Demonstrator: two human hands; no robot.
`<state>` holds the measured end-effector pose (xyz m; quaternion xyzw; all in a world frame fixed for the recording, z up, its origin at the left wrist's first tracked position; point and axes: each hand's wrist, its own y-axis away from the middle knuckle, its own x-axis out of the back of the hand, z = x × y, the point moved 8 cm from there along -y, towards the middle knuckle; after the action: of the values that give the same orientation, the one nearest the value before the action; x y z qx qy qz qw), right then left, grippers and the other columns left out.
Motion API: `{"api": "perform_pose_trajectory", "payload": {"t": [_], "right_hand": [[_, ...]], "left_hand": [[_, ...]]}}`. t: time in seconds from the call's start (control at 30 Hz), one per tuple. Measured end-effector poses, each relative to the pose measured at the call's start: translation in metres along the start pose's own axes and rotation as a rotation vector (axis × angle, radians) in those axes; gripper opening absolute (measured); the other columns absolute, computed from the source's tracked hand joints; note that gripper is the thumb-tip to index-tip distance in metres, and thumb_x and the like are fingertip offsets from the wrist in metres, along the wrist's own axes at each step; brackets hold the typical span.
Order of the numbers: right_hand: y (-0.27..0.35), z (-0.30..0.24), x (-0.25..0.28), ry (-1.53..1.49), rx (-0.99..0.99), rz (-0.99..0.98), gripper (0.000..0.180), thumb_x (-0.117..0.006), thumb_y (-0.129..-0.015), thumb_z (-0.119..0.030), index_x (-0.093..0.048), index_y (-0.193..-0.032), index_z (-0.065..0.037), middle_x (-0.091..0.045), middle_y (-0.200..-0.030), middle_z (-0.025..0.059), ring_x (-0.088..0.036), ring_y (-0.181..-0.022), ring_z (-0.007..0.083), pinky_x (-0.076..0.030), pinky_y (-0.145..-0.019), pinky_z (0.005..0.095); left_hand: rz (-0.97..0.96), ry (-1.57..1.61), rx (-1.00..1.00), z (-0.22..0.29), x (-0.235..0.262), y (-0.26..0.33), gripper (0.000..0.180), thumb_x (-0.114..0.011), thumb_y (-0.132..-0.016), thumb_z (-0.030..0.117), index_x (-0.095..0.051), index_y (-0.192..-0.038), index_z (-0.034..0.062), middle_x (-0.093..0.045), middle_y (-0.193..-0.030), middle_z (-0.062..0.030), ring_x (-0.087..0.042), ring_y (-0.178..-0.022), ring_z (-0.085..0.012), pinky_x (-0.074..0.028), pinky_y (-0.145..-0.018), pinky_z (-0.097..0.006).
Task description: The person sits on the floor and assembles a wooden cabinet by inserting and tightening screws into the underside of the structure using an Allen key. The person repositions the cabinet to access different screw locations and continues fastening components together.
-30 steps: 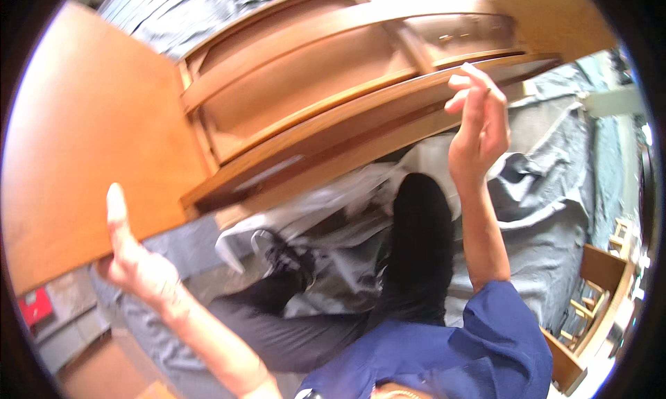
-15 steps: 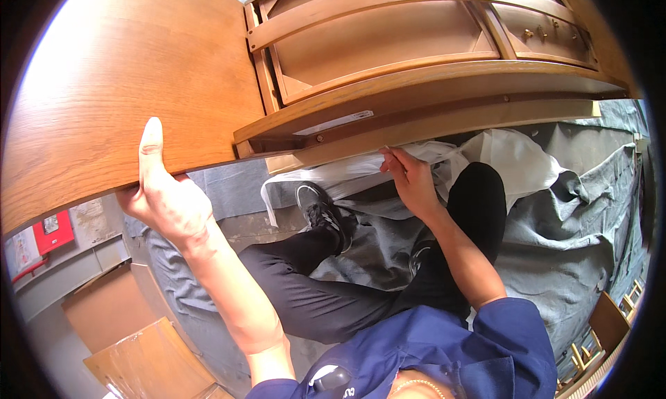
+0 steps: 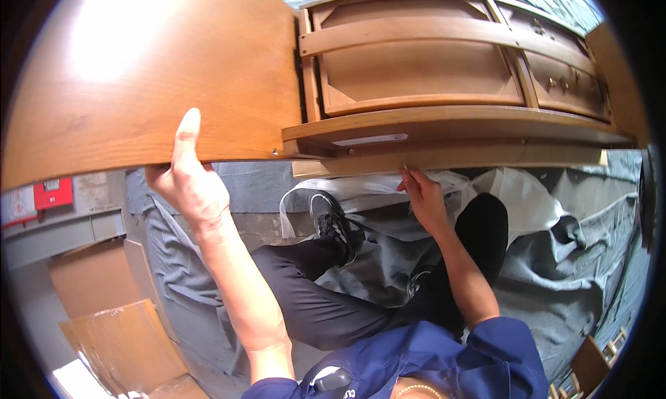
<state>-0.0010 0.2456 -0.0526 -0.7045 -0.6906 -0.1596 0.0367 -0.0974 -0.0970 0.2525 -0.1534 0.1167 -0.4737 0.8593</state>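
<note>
A broad, smooth wooden panel (image 3: 229, 73) forms the left end of a piece of wooden furniture. My left hand (image 3: 194, 191) grips its near edge, thumb laid on the face and fingers tucked underneath. Beside the panel runs the furniture's frame, with a long front rail (image 3: 458, 125) and a crossbar (image 3: 416, 35) over the recessed boards. My right hand (image 3: 424, 199) is closed in a pinch just below the rail's lower edge. A tiny pale tip shows at its fingertips, too small to name.
Grey cloth (image 3: 555, 288) covers the floor in folds, with white plastic film (image 3: 517, 194) crumpled under the furniture. My shoe (image 3: 329, 219) is below the rail. A film-wrapped board (image 3: 125, 343) leans at lower left; a red box (image 3: 53, 193) is on the wall.
The furniture sits lower and farther right in view, its near edge more level. Both hands keep nearly the same hold, the left still on the panel.
</note>
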Motion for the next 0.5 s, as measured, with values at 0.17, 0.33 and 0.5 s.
{"api": "perform_pose_trajectory", "payload": {"t": [0.17,0.33,0.5], "right_hand": [[0.001,0.005,-0.01,0.019,-0.029,-0.04,0.031,-0.061,-0.119,-0.024,-0.077,-0.129,0.001,-0.08,-0.09,0.0103,-0.072,-0.083,0.0145,-0.058,-0.081,0.0321],[0.012,0.009,-0.009,-0.119,-0.289,-0.136,0.031,-0.06,-0.12,-0.024,-0.079,-0.126,0.0,-0.077,-0.086,0.0065,-0.071,-0.083,0.013,-0.06,-0.076,0.0339],[0.005,-0.189,-0.009,0.078,0.543,-0.104,0.017,-0.076,-0.109,-0.016,-0.082,-0.117,-0.001,-0.073,-0.087,0.0077,-0.07,-0.075,0.0136,-0.055,-0.066,0.0285]], "left_hand": [[0.014,0.022,-0.03,0.003,0.003,-0.008,0.039,-0.086,-0.092,-0.007,-0.075,-0.129,-0.0022,-0.074,-0.134,-0.0094,-0.072,-0.12,-0.0201,-0.058,-0.108,-0.036],[0.039,0.067,0.016,0.001,-0.004,-0.004,0.036,-0.09,-0.09,-0.004,-0.077,-0.124,-0.0021,-0.078,-0.125,-0.0071,-0.072,-0.112,-0.0166,-0.055,-0.106,-0.035],[0.084,0.017,-0.023,0.009,0.011,-0.002,0.014,-0.085,-0.094,0.002,-0.08,-0.105,-0.0043,-0.081,-0.095,-0.0051,-0.073,-0.079,-0.0115,-0.058,-0.072,-0.029]]}}
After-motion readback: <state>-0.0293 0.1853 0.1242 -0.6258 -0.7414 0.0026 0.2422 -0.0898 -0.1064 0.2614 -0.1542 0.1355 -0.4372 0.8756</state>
